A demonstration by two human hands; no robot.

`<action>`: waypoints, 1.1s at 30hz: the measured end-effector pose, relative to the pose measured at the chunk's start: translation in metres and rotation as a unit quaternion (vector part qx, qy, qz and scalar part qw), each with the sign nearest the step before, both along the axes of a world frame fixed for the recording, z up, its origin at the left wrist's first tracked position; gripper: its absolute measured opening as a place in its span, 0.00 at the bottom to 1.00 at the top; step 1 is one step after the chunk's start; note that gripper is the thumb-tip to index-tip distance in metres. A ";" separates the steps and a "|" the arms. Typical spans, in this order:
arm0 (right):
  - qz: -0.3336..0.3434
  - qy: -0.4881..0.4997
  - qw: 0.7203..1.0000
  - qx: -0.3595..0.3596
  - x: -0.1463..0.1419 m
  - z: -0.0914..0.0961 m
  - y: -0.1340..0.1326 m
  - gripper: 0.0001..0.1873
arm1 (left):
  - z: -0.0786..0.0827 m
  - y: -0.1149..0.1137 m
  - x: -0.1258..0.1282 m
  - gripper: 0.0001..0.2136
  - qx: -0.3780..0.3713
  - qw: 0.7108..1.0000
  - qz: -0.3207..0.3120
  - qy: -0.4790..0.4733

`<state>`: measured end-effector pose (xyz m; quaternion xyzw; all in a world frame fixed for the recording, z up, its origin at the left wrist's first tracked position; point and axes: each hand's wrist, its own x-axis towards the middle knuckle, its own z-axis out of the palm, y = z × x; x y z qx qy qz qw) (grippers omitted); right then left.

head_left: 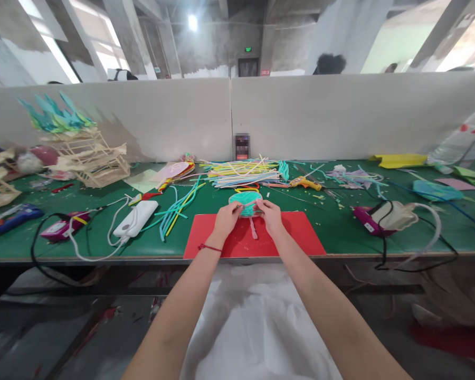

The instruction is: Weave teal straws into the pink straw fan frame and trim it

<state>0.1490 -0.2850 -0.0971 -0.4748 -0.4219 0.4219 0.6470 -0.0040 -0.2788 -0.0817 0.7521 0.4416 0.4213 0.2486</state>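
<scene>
The left grip and right grip hide the sides of the teal disc; whether the pink strip pinched across it joins the pink tail is too small to tell; the phone is blurred past reading; the partition hides most of a person; the left edge crops a wooden frame; scraps below the tabletop blur.

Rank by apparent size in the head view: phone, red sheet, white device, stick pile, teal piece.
1. Red sheet
2. Stick pile
3. White device and teal piece: too close to rank; left hand and right hand partly cover the teal piece
4. Phone: looks smallest, but stands farther back
</scene>
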 end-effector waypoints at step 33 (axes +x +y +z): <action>0.055 -0.075 0.995 0.028 -0.001 0.007 -0.007 0.19 | 0.007 0.001 0.002 0.13 -0.054 0.997 -0.044 -0.040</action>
